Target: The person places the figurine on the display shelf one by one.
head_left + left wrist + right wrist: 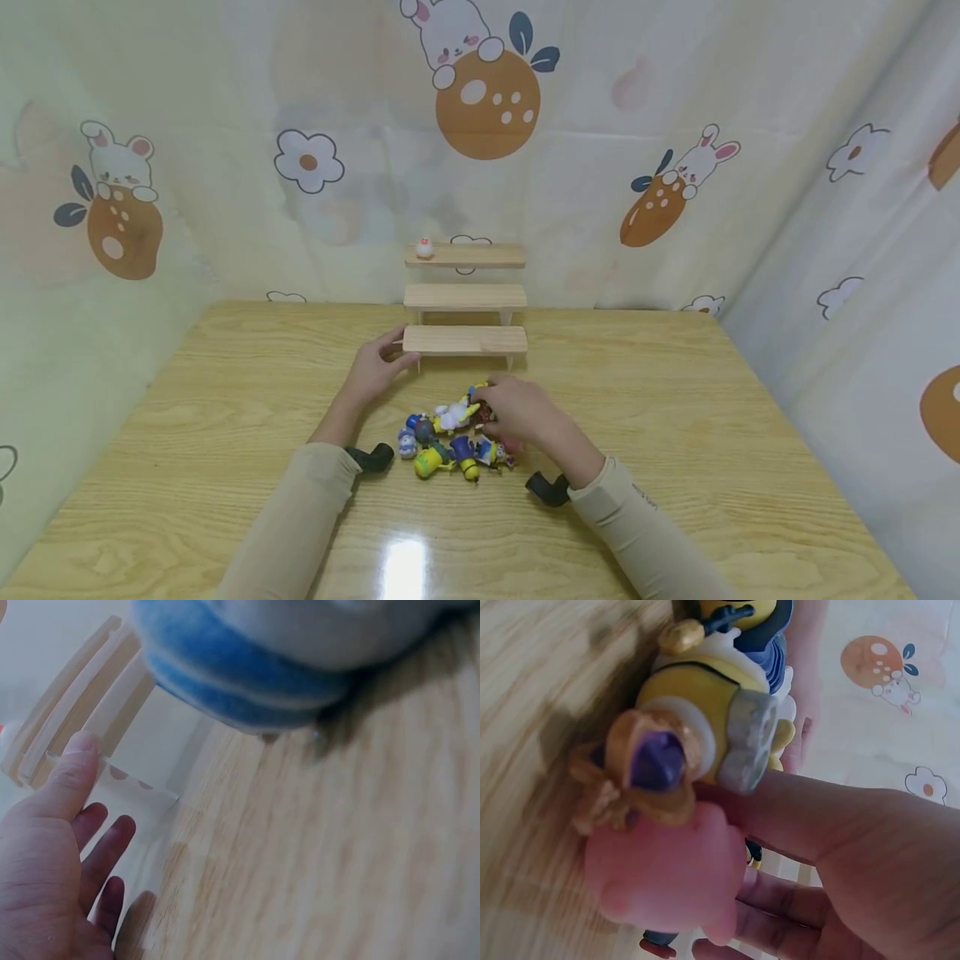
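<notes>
A three-tier wooden display stand (465, 339) is on the table. My left hand (372, 371) grips the left end of its lowest tier, thumb in front and fingers behind. My right hand (521, 408) reaches into a pile of small toy figures, its thumb and fingers spread about a reddish-brown figure (486, 413); I cannot tell whether they close on it. Under the right palm sits a pink figure (667, 866), beside a yellow figure (682, 690). Around these lie a white-and-yellow figure (453, 415), a purple-and-yellow figure (465, 454) and a green-and-yellow figure (430, 461).
A small white figure (424, 248) stands at the left of the top tier. At the pile's left edge is a blue-and-white figure (407, 443). Black wrist-worn pieces (372, 459) jut out by both sleeves. A patterned curtain (360, 225) hangs behind the table (225, 400).
</notes>
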`<state>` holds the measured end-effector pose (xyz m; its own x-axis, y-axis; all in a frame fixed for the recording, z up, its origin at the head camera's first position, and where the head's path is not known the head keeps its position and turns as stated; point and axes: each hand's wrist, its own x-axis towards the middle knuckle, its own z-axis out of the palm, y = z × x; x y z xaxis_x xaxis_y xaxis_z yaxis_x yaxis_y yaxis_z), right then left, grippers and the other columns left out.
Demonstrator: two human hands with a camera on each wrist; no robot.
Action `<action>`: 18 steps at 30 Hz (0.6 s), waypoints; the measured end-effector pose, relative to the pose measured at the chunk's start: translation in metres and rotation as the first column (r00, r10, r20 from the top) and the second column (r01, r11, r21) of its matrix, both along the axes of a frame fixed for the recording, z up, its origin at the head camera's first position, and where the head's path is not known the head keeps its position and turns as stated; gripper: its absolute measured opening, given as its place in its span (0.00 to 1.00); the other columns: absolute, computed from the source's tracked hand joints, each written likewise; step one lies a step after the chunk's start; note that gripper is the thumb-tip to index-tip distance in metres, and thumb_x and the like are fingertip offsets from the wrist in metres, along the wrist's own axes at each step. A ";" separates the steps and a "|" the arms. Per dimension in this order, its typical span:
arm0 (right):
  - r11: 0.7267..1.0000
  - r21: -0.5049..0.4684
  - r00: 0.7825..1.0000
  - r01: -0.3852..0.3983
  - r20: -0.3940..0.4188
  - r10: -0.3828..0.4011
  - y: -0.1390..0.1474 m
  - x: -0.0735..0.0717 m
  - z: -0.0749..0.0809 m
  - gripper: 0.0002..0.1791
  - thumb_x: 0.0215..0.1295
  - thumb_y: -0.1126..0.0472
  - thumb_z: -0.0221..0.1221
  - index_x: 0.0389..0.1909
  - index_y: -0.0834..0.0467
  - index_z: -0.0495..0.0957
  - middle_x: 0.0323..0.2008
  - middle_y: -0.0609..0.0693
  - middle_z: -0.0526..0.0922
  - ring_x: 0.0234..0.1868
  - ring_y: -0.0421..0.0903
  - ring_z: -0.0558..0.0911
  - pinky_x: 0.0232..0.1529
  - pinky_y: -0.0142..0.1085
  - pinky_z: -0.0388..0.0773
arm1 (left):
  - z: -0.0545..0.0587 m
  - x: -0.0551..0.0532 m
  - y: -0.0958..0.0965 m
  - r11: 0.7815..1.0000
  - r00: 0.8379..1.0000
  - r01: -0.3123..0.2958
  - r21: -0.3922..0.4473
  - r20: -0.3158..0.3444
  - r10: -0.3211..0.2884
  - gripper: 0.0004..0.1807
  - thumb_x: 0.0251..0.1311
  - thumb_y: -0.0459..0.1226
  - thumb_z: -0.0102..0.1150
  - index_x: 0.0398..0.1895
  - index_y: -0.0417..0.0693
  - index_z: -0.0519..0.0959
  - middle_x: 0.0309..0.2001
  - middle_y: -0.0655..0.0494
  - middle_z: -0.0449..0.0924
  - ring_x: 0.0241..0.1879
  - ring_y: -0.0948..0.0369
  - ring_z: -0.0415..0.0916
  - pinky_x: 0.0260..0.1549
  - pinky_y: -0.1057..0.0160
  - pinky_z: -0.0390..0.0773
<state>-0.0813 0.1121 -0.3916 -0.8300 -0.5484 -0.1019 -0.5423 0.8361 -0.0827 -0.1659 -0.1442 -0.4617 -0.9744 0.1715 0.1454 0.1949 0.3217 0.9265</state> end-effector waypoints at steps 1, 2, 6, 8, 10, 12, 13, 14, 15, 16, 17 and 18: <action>1.000 -0.002 1.000 0.002 0.001 -0.002 0.000 0.000 0.000 0.22 0.56 0.51 0.67 0.52 0.49 0.79 0.47 0.51 0.80 0.45 0.47 0.79 0.37 0.41 0.79 | 0.000 0.000 0.000 1.000 1.000 0.000 0.002 -0.001 0.000 0.42 0.54 0.50 0.66 0.70 0.47 0.62 0.63 0.45 0.71 0.59 0.49 0.73 0.55 0.52 0.76; 1.000 -0.009 1.000 0.003 0.003 -0.003 0.000 0.000 0.001 0.22 0.56 0.51 0.67 0.51 0.50 0.79 0.47 0.51 0.79 0.44 0.46 0.79 0.36 0.40 0.79 | -0.001 -0.001 0.000 1.000 1.000 -0.001 0.005 0.000 0.001 0.42 0.54 0.50 0.66 0.70 0.47 0.62 0.63 0.45 0.72 0.59 0.49 0.73 0.55 0.52 0.76; 0.997 -0.068 0.999 0.025 0.026 -0.023 0.003 -0.003 -0.001 0.17 0.54 0.52 0.68 0.42 0.52 0.76 0.37 0.46 0.77 0.36 0.42 0.76 0.31 0.35 0.75 | -0.002 -0.002 0.000 1.000 1.000 0.001 0.018 0.003 -0.001 0.42 0.53 0.51 0.66 0.70 0.47 0.62 0.62 0.45 0.72 0.59 0.49 0.74 0.55 0.53 0.76; 0.993 -0.111 0.998 0.042 0.051 -0.037 0.005 -0.006 -0.001 0.15 0.54 0.53 0.68 0.37 0.51 0.73 0.32 0.44 0.75 0.31 0.41 0.74 0.28 0.34 0.72 | -0.003 -0.002 0.000 1.000 1.000 0.001 0.022 0.001 -0.001 0.42 0.53 0.51 0.66 0.70 0.47 0.62 0.62 0.44 0.72 0.58 0.49 0.74 0.55 0.52 0.76; 0.986 -0.154 0.995 0.058 0.087 -0.045 0.008 -0.009 -0.001 0.15 0.54 0.52 0.68 0.36 0.51 0.72 0.29 0.42 0.75 0.28 0.39 0.74 0.29 0.33 0.73 | -0.003 -0.001 0.000 1.000 1.000 0.002 0.024 -0.001 -0.002 0.42 0.54 0.50 0.66 0.70 0.47 0.62 0.62 0.44 0.72 0.58 0.49 0.74 0.55 0.52 0.76; 0.978 -0.198 0.993 0.057 0.109 -0.036 0.012 -0.012 0.000 0.17 0.55 0.53 0.68 0.41 0.52 0.74 0.31 0.42 0.78 0.31 0.39 0.76 0.33 0.35 0.76 | -0.002 -0.001 0.000 1.000 1.000 0.001 0.025 -0.001 -0.001 0.42 0.54 0.50 0.66 0.70 0.47 0.62 0.62 0.44 0.72 0.58 0.49 0.74 0.55 0.52 0.76; 0.974 -0.220 0.992 0.053 0.120 -0.026 0.015 -0.013 0.001 0.18 0.55 0.53 0.68 0.44 0.52 0.75 0.33 0.43 0.80 0.32 0.40 0.77 0.35 0.35 0.77 | -0.002 -0.001 0.000 1.000 1.000 0.000 0.026 0.000 0.000 0.42 0.54 0.50 0.66 0.70 0.47 0.62 0.62 0.44 0.73 0.58 0.49 0.74 0.54 0.52 0.76; 0.968 -0.245 0.991 0.047 0.134 -0.014 0.018 -0.015 0.002 0.20 0.55 0.53 0.68 0.47 0.53 0.75 0.35 0.44 0.80 0.34 0.40 0.78 0.38 0.36 0.77 | -0.002 -0.001 0.000 1.000 1.000 0.000 0.027 0.001 0.000 0.42 0.54 0.50 0.66 0.70 0.47 0.62 0.62 0.44 0.73 0.58 0.49 0.74 0.54 0.52 0.76; 0.961 -0.274 0.988 0.044 0.152 -0.001 0.021 -0.016 0.003 0.20 0.56 0.54 0.67 0.48 0.53 0.76 0.36 0.45 0.81 0.36 0.41 0.79 0.39 0.36 0.78 | -0.002 -0.001 0.000 1.000 1.000 0.000 0.030 0.002 0.000 0.42 0.54 0.50 0.66 0.70 0.47 0.62 0.62 0.44 0.73 0.58 0.49 0.74 0.55 0.52 0.76; 0.954 -0.296 0.987 0.038 0.162 0.011 0.024 -0.018 0.005 0.19 0.57 0.55 0.67 0.48 0.53 0.77 0.36 0.45 0.82 0.37 0.41 0.79 0.40 0.36 0.78 | -0.002 -0.001 0.000 1.000 1.000 0.002 0.029 0.002 -0.002 0.42 0.54 0.50 0.66 0.70 0.47 0.62 0.62 0.45 0.73 0.58 0.49 0.74 0.54 0.52 0.76; 0.947 -0.318 0.986 0.035 0.167 0.020 0.027 -0.019 0.006 0.17 0.57 0.56 0.67 0.47 0.53 0.78 0.37 0.46 0.82 0.37 0.41 0.79 0.40 0.36 0.78 | -0.002 -0.001 0.000 1.000 1.000 0.004 0.031 0.004 -0.004 0.42 0.54 0.50 0.66 0.70 0.47 0.62 0.62 0.45 0.73 0.58 0.50 0.74 0.54 0.53 0.77; 0.939 -0.341 0.984 0.037 0.178 0.026 0.031 -0.021 0.007 0.15 0.58 0.56 0.66 0.45 0.54 0.78 0.36 0.46 0.82 0.37 0.41 0.80 0.39 0.36 0.78 | -0.002 -0.001 0.000 0.999 1.000 0.007 0.032 0.006 -0.007 0.42 0.54 0.50 0.66 0.71 0.47 0.61 0.62 0.44 0.73 0.58 0.50 0.75 0.53 0.53 0.77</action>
<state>-0.1023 0.1429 -0.3848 -0.8186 -0.5718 -0.0547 -0.4882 0.7427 -0.4583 -0.1665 -0.1442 -0.4638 -0.9741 0.1733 0.1450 0.1912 0.2903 0.9376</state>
